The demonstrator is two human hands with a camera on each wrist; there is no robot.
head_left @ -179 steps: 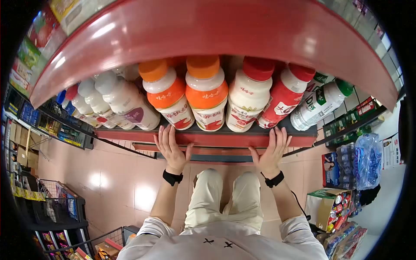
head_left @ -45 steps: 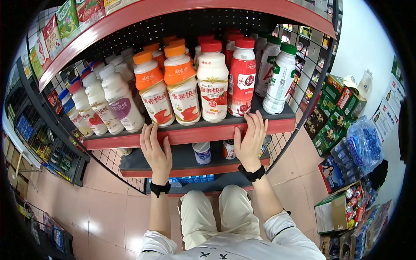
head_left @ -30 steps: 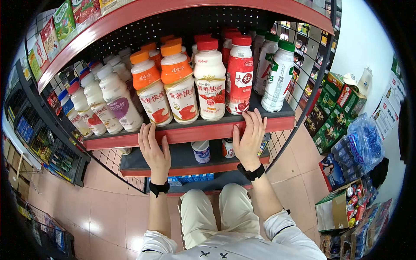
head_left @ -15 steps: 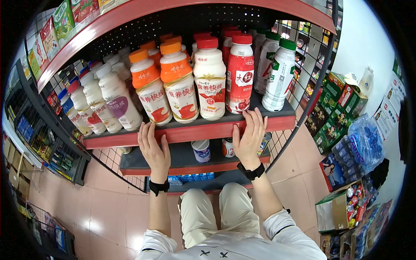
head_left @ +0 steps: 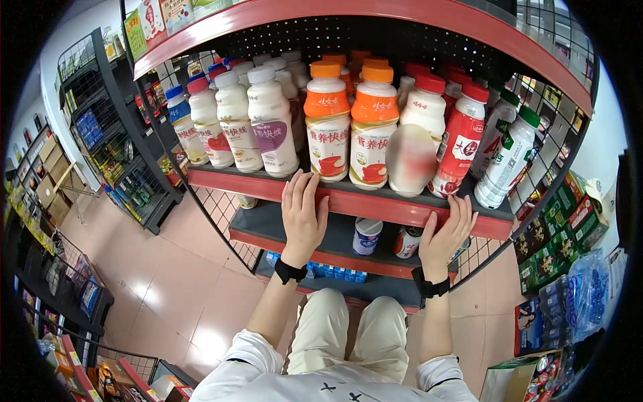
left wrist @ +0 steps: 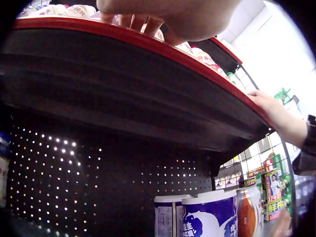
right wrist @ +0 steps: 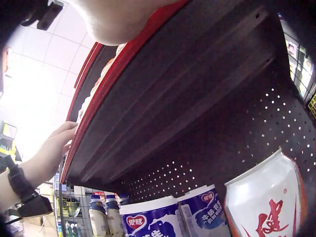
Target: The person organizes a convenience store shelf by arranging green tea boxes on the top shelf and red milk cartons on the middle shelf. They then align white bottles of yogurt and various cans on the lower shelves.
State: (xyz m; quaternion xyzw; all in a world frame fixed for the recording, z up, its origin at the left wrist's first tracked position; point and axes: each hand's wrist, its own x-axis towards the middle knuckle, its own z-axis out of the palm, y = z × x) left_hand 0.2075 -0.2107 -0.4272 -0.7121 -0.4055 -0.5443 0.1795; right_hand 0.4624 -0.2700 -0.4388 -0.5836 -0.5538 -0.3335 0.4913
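Observation:
My left hand [head_left: 303, 218] rests its straight fingers on the red front edge [head_left: 375, 199] of a shelf, below a bottle with a purple label [head_left: 272, 127] and an orange-capped bottle [head_left: 328, 124]. My right hand [head_left: 445, 238] lies on the same edge further right, fingertips right at the base of a red bottle [head_left: 461, 144]. Neither hand grips a bottle. Between the hands stand another orange-capped bottle [head_left: 372, 127] and a white bottle with a red cap [head_left: 427, 100], its label blurred. A green-capped bottle [head_left: 507, 161] leans at the right end in this view. In the wrist views the shelf's dark underside shows.
Below, a second shelf holds a blue-and-white tub [head_left: 367, 236] and a can [head_left: 407, 241]. An upper shelf [head_left: 402, 15] overhangs the bottles. Green cartons [head_left: 569, 221] and wrapped bottles [head_left: 583, 298] stand on the right, a black rack [head_left: 100, 120] on the left.
The head view first tilted up and drew back from the shelf, then in the last half second swung left, so everything appears further right. Both hands keep their places on the edge.

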